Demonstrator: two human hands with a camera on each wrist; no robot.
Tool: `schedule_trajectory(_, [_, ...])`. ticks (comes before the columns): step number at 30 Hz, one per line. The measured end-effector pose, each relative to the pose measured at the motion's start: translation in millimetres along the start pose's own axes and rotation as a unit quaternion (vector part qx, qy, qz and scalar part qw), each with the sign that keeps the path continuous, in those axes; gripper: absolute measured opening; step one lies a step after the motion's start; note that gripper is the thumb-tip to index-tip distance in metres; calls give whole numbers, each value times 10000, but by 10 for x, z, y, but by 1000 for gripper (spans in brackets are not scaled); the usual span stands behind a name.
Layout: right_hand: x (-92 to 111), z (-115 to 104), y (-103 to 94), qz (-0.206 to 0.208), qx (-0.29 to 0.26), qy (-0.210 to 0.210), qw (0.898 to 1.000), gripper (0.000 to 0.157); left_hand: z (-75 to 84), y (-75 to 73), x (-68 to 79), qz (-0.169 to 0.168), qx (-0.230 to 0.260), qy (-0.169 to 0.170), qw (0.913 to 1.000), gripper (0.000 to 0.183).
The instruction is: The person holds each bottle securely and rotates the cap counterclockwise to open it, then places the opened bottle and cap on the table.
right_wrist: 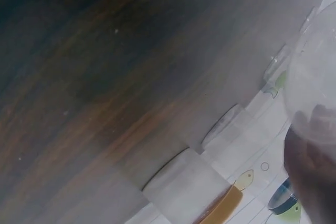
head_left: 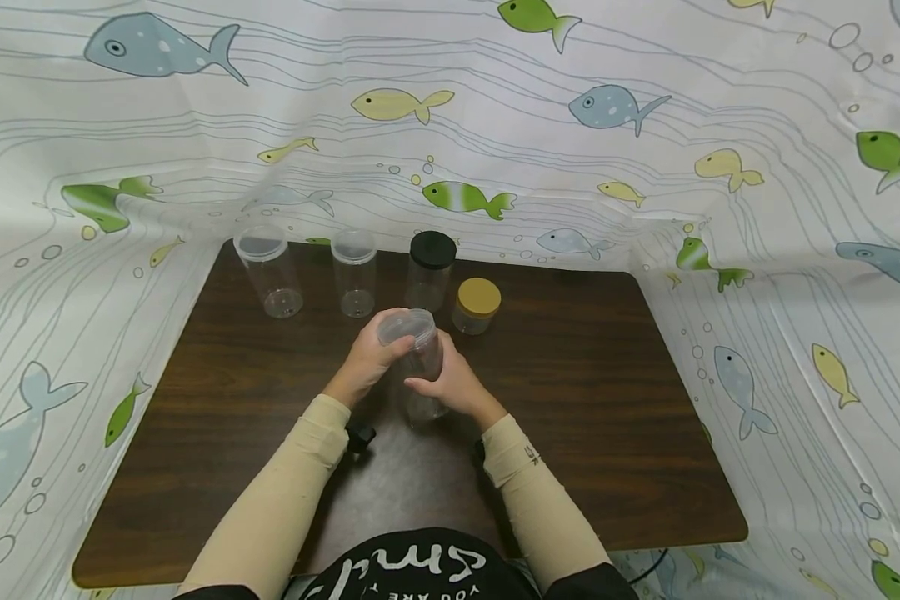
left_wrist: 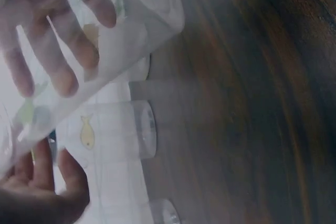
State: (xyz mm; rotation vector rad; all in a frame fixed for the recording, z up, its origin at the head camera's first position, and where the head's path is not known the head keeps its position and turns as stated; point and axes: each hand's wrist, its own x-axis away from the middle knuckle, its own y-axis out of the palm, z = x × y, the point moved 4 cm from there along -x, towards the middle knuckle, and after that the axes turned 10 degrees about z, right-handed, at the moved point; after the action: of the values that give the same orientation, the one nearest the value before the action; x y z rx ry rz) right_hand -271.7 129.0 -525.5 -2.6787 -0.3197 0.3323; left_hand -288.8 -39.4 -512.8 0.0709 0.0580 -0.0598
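A tall clear plastic jar (head_left: 425, 364) with a translucent lid (head_left: 412, 323) is held tilted above the table in both hands. My left hand (head_left: 367, 357) grips it around the lid end, thumb across the near side. Lower down, my right hand (head_left: 459, 382) holds the body from the right. Through the clear wall of the jar (left_wrist: 157, 9), the left wrist view shows the right hand's spread fingers (left_wrist: 58, 72). Only part of the right hand (right_wrist: 315, 169) appears beside the jar (right_wrist: 310, 77) in the right wrist view.
Along the table's back stand two clear jars with translucent lids, one at far left (head_left: 270, 271) and one beside it (head_left: 355, 275), then a black-lidded jar (head_left: 427, 283). A short yellow-lidded jar (head_left: 477, 307) is right of them. Fish-patterned sheeting (head_left: 525, 225) surrounds the brown table (head_left: 585, 417).
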Motion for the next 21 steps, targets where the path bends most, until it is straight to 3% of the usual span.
schedule_trajectory(5, [-9,-43,7,523,671,-47,9964,96,-2,60,-3,575,-131,-170,9981,66])
schedule_trajectory(12, [6,-90,50,1138,1701,-32,9788,93,-6,137,17,1189,-249,-429,9917,75])
schedule_trajectory(16, [3,-93,41,1148,1641,-36,9797,93,-16,124,23,1117,-314,-509,9919,78])
schedule_trajectory(21, [-19,-59,-13,828,864,224,9926,96,-6,88,24,605,14,-349,9976,72])
